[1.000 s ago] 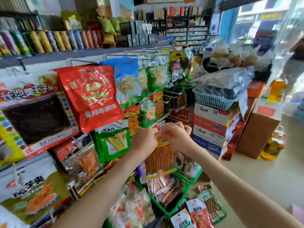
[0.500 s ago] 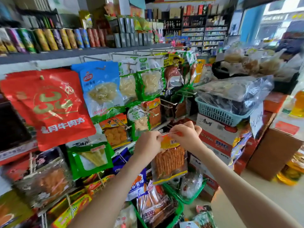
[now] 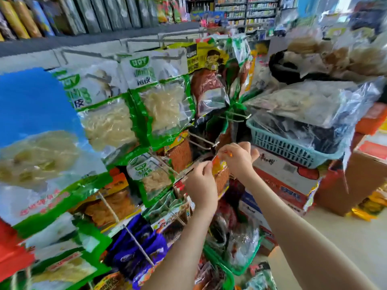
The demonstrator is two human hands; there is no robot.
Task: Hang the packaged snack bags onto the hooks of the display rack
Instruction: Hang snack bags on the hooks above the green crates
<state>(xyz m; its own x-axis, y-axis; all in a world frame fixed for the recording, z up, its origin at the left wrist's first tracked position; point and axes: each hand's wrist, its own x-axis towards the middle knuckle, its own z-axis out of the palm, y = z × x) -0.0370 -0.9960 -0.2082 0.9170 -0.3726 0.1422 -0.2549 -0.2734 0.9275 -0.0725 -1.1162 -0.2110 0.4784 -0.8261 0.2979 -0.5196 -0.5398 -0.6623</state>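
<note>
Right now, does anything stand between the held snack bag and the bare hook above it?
Nothing visible does. The left hand and right hand pinch the top of the snack bag just below the tip of the bare hook, with open space between them.

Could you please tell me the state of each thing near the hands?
orange snack bag: held by its top, not hung.
left hand: pinches the bag's top.
right hand: pinches the bag's top.
wire hook: outer end bare, just above the bag.
green pouches: hanging on hooks.
teal basket: full of wrapped goods.
</note>
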